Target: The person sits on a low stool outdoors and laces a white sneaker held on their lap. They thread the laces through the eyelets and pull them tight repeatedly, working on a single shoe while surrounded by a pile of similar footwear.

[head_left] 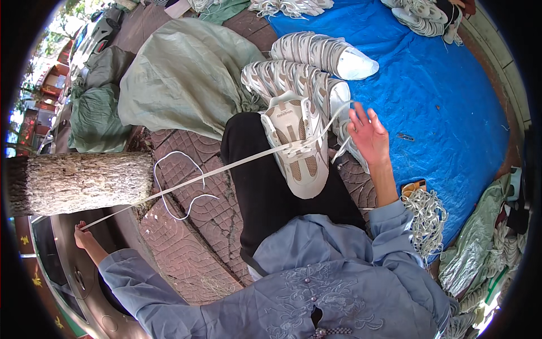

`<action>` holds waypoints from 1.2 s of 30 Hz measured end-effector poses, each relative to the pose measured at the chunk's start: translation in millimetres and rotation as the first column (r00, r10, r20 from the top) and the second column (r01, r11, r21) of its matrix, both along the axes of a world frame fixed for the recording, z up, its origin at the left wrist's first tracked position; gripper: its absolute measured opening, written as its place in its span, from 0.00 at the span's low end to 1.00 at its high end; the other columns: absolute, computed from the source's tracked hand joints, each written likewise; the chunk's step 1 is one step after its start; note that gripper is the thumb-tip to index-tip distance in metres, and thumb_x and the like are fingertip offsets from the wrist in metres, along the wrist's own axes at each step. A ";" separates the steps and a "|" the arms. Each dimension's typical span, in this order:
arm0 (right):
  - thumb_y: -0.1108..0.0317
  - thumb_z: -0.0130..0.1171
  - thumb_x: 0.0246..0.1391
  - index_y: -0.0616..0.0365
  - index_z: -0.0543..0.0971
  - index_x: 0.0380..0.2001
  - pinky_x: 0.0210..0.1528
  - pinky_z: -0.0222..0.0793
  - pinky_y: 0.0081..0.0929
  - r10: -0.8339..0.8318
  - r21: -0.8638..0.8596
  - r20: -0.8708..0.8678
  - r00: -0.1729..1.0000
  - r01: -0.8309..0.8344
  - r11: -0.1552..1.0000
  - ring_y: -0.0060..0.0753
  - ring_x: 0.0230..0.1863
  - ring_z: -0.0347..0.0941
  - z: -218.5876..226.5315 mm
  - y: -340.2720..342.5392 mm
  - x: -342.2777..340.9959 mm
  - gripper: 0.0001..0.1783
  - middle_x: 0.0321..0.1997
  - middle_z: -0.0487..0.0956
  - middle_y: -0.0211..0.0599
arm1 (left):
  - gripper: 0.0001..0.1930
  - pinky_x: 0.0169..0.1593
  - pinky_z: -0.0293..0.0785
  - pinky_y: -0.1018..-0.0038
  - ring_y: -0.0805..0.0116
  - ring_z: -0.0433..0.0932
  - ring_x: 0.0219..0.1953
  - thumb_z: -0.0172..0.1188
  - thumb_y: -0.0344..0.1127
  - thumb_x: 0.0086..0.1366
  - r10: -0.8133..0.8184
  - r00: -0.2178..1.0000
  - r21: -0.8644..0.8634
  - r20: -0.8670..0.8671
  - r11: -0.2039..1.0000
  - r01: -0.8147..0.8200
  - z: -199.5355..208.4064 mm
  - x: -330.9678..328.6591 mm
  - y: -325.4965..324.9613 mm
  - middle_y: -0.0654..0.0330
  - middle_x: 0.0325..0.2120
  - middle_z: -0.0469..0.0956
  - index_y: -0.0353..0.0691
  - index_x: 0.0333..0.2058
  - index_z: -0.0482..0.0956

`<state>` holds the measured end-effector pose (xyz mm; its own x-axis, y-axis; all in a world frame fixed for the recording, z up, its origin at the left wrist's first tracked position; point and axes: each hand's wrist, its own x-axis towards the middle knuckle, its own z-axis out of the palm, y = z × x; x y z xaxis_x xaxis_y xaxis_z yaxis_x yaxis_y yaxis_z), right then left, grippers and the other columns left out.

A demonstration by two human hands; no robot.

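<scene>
A beige and white sneaker [307, 179] rests on my black-trousered legs, its toe toward me and its tongue pointing away. A pale flat shoelace [226, 168] runs through its lower eyelets and stretches taut out to the left. At its far end my left hand [86, 237] pinches the lace, arm extended. Right of the shoe, my right hand [370, 138] is raised with fingers apart. Another stretch of lace curves up from the shoe to its fingertips. A white lace end hangs beside the shoe, below that hand.
Rows of nested sneakers [316, 51] lie beyond my knees, partly on a blue tarp [446, 107]. A bundle of white laces [424, 217] lies at right. Stuffed grey-green sacks [189, 73] stand far left, near a tree trunk [90, 182]. A white cord [164, 195] curls over the paving.
</scene>
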<state>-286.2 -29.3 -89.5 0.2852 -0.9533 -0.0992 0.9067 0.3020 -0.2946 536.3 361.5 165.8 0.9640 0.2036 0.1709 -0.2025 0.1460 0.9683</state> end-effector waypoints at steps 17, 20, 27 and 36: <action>0.49 0.56 0.42 0.55 0.62 0.54 0.53 0.55 0.34 0.234 0.038 -0.424 0.875 -0.241 0.970 0.32 0.53 0.61 -35.5 2.1 38.0 0.37 0.52 0.67 0.33 | 0.08 0.34 0.80 0.73 0.59 0.76 0.28 0.48 0.23 0.58 -0.015 0.991 0.059 0.131 0.998 0.007 14.7 -45.9 -1.8 0.50 0.27 0.71 0.19 0.30 0.68; 0.58 0.53 0.48 0.57 0.66 0.51 0.51 0.57 0.30 0.086 -0.034 -0.363 0.928 -0.105 0.994 0.32 0.49 0.64 -36.9 -25.2 23.0 0.27 0.48 0.70 0.34 | 0.08 0.35 0.80 0.73 0.58 0.76 0.29 0.48 0.23 0.58 0.004 0.992 0.044 0.124 0.999 -0.010 6.9 -46.7 1.0 0.49 0.28 0.71 0.18 0.29 0.68; 0.74 0.51 0.51 0.67 0.70 0.40 0.43 0.69 0.27 -0.111 -0.121 -0.306 0.945 0.077 0.990 0.29 0.37 0.71 15.6 -101.3 -136.5 0.12 0.36 0.73 0.40 | 0.10 0.39 0.78 0.74 0.56 0.76 0.32 0.42 0.21 0.59 0.113 0.987 0.053 0.117 0.991 -0.120 1.3 -42.3 47.1 0.43 0.31 0.72 0.15 0.35 0.66; 0.76 0.52 0.49 0.69 0.66 0.47 0.48 0.65 0.29 -0.445 -0.406 -0.711 0.545 0.198 0.892 0.33 0.44 0.69 171.9 -240.5 -506.4 0.20 0.46 0.70 0.44 | 0.13 0.40 0.76 0.76 0.61 0.75 0.36 0.43 0.23 0.60 -0.201 0.972 0.297 -0.121 0.927 0.228 -51.0 -13.4 59.5 0.47 0.37 0.72 0.23 0.43 0.65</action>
<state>-792.6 -269.8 82.5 -0.1139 -0.9853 0.1276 0.3136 -0.1575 -0.9364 522.9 421.0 114.8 0.9927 -0.0588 0.1057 -0.1126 -0.1303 0.9851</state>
